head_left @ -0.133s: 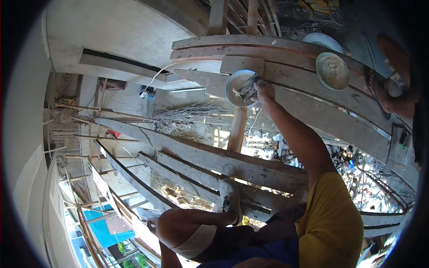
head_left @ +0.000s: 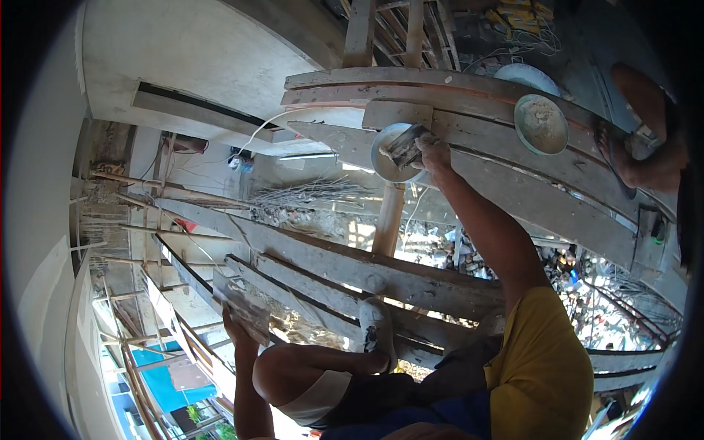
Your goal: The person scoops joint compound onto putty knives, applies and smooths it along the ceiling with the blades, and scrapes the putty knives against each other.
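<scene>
My right hand (head_left: 435, 154) is closed on a wide, putty-smeared scraper (head_left: 406, 145), its blade down inside a round pale bowl (head_left: 379, 168) of grey-white paste on the planks. At lower left, my left hand (head_left: 237, 327) grips a flat metal blade (head_left: 248, 312), held beside my bent knee (head_left: 276, 372). A second pale green bowl (head_left: 541, 125) with paste sits on the planks to the right.
Wooden scaffold planks (head_left: 323, 249) have gaps showing rubble (head_left: 469, 253) below. Another person's sandalled foot (head_left: 623, 161) is at the right. A white cable (head_left: 257, 132), bundled rods (head_left: 315, 191), a large basin (head_left: 524, 75) and bamboo poles (head_left: 132, 227) lie around. A wall (head_left: 40, 220) runs along the left.
My left hand has risen into view at lower left with the flat blade. My right hand stays at the bowl with the scraper. The view has shifted slightly.
</scene>
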The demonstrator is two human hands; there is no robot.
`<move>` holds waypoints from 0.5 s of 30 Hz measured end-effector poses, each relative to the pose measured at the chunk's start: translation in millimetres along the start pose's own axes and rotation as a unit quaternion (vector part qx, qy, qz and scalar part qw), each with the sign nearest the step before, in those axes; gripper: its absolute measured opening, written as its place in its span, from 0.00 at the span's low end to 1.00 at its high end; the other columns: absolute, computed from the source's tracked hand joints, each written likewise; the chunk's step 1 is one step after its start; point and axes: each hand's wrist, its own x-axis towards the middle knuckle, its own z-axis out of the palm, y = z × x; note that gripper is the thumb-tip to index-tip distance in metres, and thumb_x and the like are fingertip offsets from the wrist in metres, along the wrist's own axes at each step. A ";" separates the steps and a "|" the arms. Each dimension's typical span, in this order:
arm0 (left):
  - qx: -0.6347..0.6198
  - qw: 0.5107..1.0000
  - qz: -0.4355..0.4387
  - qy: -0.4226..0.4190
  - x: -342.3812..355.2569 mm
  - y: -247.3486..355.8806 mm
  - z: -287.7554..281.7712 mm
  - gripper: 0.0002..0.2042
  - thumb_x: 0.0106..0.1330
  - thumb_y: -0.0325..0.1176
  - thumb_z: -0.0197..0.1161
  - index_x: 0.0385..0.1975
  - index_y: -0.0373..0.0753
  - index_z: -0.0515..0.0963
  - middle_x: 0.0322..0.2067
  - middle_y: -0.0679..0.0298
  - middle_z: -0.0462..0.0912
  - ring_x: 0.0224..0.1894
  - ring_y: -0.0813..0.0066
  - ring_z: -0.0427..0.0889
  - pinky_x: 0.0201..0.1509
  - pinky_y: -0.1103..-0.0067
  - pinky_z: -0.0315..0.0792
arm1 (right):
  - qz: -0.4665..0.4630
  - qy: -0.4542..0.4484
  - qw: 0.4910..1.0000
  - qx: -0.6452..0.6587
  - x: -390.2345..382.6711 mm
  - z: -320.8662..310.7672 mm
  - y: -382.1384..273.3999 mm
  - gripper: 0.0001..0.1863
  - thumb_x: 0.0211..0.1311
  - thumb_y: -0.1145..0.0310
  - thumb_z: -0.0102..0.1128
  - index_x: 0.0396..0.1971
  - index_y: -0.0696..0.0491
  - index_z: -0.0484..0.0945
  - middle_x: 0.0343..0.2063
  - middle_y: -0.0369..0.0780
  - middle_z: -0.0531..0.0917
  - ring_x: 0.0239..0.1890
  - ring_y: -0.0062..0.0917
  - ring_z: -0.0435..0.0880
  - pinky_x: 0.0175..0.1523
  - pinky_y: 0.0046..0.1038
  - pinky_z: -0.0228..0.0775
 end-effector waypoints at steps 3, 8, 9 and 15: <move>0.089 0.980 -0.028 -0.176 35.3 17.3 120.8 0.26 0.72 0.53 0.44 0.58 0.39 0.67 0.49 0.57 0.76 0.48 0.61 0.78 0.54 0.63 0.73 | -0.020 -0.022 1.000 -0.001 -26.6 0.3 -34.8 0.25 0.59 0.65 0.65 0.52 0.57 0.68 0.48 0.44 0.77 0.44 0.38 0.81 0.35 0.50 0.84; 0.164 0.906 -0.167 -0.354 69.5 -27.6 258.0 0.23 0.72 0.47 0.46 0.59 0.37 0.66 0.49 0.54 0.79 0.48 0.60 0.81 0.55 0.63 0.76 | -0.195 -0.165 0.966 -0.028 -84.7 9.6 -73.6 0.21 0.57 0.69 0.66 0.50 0.53 0.73 0.41 0.43 0.81 0.39 0.39 0.82 0.37 0.43 0.82; 0.146 0.896 -0.187 -0.376 61.2 -42.3 279.9 0.22 0.72 0.45 0.46 0.59 0.37 0.66 0.49 0.55 0.78 0.49 0.60 0.81 0.55 0.63 0.76 | -0.200 -0.163 0.965 -0.035 -98.6 9.6 -80.8 0.21 0.57 0.69 0.66 0.50 0.53 0.73 0.41 0.43 0.81 0.39 0.39 0.82 0.37 0.43 0.82; -0.128 0.719 -0.376 -0.570 91.1 -97.9 297.6 0.22 0.76 0.44 0.38 0.59 0.34 0.65 0.50 0.52 0.77 0.49 0.62 0.81 0.55 0.67 0.77 | -0.532 -0.177 0.741 -0.370 -175.9 13.7 -98.1 0.23 0.53 0.75 0.63 0.53 0.53 0.75 0.49 0.47 0.79 0.49 0.39 0.81 0.53 0.33 0.74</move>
